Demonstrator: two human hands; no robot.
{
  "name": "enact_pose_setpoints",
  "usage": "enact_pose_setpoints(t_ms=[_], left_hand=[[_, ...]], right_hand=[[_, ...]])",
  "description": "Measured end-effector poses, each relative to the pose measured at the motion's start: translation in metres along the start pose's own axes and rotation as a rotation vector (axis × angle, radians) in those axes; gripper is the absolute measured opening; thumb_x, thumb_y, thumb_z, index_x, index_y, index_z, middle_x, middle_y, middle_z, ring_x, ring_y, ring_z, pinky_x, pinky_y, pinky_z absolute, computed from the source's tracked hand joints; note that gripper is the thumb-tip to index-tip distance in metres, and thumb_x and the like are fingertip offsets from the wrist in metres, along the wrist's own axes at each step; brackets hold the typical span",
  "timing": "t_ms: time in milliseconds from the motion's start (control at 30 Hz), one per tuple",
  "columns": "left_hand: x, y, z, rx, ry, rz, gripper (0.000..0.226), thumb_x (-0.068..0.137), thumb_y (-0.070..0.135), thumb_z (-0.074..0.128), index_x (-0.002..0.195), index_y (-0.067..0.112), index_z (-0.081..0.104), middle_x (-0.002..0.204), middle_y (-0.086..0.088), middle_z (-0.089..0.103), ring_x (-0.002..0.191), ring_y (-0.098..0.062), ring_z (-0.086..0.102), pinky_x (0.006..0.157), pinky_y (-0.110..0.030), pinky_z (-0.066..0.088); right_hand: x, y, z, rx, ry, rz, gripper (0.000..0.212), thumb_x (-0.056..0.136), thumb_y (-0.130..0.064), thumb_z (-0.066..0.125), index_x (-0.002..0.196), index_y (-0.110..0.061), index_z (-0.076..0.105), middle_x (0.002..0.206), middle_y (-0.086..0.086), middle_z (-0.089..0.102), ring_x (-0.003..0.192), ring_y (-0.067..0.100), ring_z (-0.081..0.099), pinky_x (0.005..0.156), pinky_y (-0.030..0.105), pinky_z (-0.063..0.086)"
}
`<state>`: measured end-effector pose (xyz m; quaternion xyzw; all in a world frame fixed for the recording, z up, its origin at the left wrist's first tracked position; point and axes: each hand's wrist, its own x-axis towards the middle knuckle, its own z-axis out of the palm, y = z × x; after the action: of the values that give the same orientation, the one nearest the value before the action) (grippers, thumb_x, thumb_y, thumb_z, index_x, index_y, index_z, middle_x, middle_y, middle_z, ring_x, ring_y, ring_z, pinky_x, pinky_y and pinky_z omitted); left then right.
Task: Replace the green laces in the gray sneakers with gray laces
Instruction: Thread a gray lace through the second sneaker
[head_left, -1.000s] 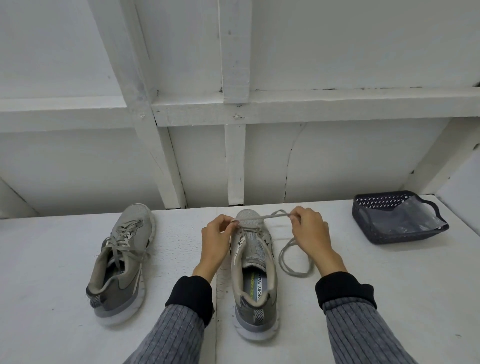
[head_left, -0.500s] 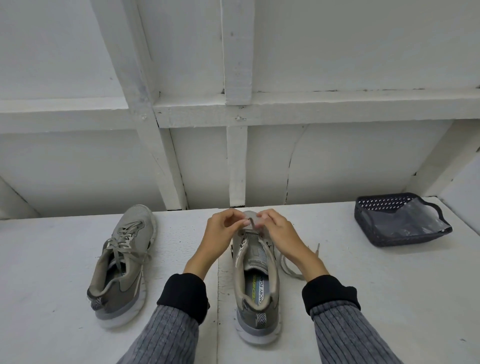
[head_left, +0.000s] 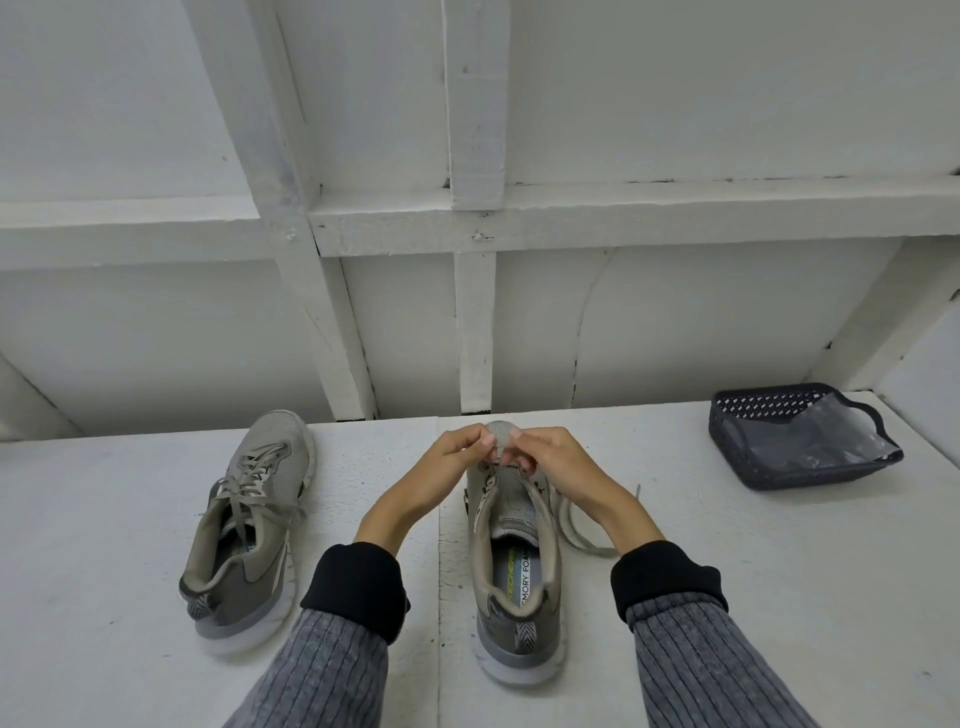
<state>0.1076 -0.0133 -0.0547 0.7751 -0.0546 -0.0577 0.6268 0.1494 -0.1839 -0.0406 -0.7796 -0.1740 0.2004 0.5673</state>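
Observation:
A gray sneaker stands in front of me, heel toward me, toe to the wall. My left hand and my right hand meet over its toe end, fingers curled and pinching the gray lace at the front eyelets. The rest of that gray lace trails in a loop on the surface to the right of the shoe. A second gray sneaker lies to the left, laced with a gray lace. No green lace shows.
A dark perforated basket holding a clear plastic bag stands at the right. The white surface ends at a white framed wall close behind the shoes.
My right hand, which held the lace stretched out to the right of the toe, has come in to the middle. Both hands now work close together at the front eyelets.

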Motion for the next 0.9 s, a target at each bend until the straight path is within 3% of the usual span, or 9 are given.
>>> enact_pose_setpoints(t_ms=[200,333,400,500,600,667,733,800,900], left_hand=[[-0.005,-0.003,0.002,-0.006,0.056,0.011,0.030,0.099,0.033,0.047,0.075,0.016,0.054,0.075,0.013,0.056,0.080,-0.005,0.050,0.078,-0.013,0.039],[-0.008,-0.006,0.000,-0.054,0.402,-0.018,0.031,0.103,0.015,0.042,0.073,0.015,0.049,0.076,0.009,0.052,0.076,-0.002,0.046,0.075,-0.020,0.035],[-0.006,-0.017,-0.007,-0.046,0.590,-0.126,0.029,0.103,0.017,0.040,0.076,0.013,0.049,0.087,-0.001,0.052,0.087,-0.013,0.045,0.075,-0.025,0.034],[-0.001,-0.041,-0.014,0.181,0.654,-0.398,0.030,0.105,0.025,0.035,0.094,0.014,0.061,0.105,-0.006,0.056,0.111,-0.026,0.038,0.083,-0.034,0.028],[-0.002,-0.044,-0.008,0.285,0.714,-0.330,0.024,0.103,0.022,0.041,0.115,0.013,0.060,0.122,-0.005,0.055,0.126,-0.028,0.032,0.092,-0.033,0.030],[-0.004,-0.030,-0.001,0.220,0.682,-0.090,0.023,0.104,0.023,0.044,0.120,0.019,0.060,0.126,0.004,0.054,0.128,-0.015,0.036,0.101,-0.028,0.034],[-0.005,-0.009,0.005,0.162,0.515,0.063,0.028,0.105,0.030,0.042,0.120,0.023,0.064,0.125,0.011,0.059,0.122,0.003,0.045,0.098,-0.016,0.036],[-0.008,0.011,0.014,0.110,0.282,0.098,0.038,0.105,0.038,0.036,0.122,0.022,0.066,0.121,0.014,0.064,0.117,0.007,0.051,0.094,-0.008,0.036],[-0.011,0.016,0.019,0.034,0.085,0.089,0.038,0.107,0.026,0.033,0.108,0.011,0.068,0.094,0.021,0.068,0.097,0.006,0.059,0.088,-0.007,0.040]], right_hand=[[-0.004,-0.005,0.001,0.104,-0.043,0.020,0.031,0.099,-0.008,0.043,0.071,-0.013,0.054,0.067,-0.004,0.055,0.068,0.011,0.051,0.070,0.021,0.039],[-0.006,0.001,-0.009,0.199,0.057,-0.061,0.036,0.097,-0.003,0.037,0.066,-0.015,0.052,0.071,0.003,0.055,0.077,0.021,0.049,0.078,0.031,0.038],[-0.009,-0.002,-0.018,0.322,0.166,-0.127,0.043,0.096,-0.002,0.036,0.060,-0.018,0.052,0.063,-0.001,0.054,0.071,0.020,0.048,0.075,0.030,0.039],[-0.013,-0.010,-0.027,0.415,0.282,-0.198,0.037,0.097,0.000,0.035,0.064,-0.012,0.046,0.057,-0.004,0.048,0.062,0.015,0.043,0.069,0.026,0.039],[-0.015,-0.016,-0.028,0.326,0.261,-0.180,0.031,0.097,-0.001,0.040,0.068,-0.009,0.047,0.056,-0.003,0.040,0.054,0.010,0.034,0.056,0.020,0.032],[-0.017,-0.018,-0.024,0.215,0.190,-0.160,0.029,0.096,-0.001,0.045,0.069,-0.009,0.051,0.055,-0.004,0.040,0.052,0.008,0.031,0.051,0.017,0.028],[-0.017,-0.019,-0.019,0.117,0.128,-0.162,0.028,0.096,-0.005,0.050,0.069,-0.011,0.055,0.056,-0.001,0.040,0.052,0.009,0.031,0.051,0.016,0.028],[-0.016,-0.019,-0.015,0.088,0.087,-0.166,0.026,0.097,-0.008,0.052,0.071,-0.010,0.057,0.056,0.001,0.040,0.051,0.009,0.031,0.050,0.016,0.028],[-0.016,-0.020,-0.012,0.115,0.052,-0.137,0.027,0.097,-0.008,0.053,0.071,-0.009,0.054,0.050,-0.008,0.039,0.046,0.006,0.028,0.047,0.015,0.026]])
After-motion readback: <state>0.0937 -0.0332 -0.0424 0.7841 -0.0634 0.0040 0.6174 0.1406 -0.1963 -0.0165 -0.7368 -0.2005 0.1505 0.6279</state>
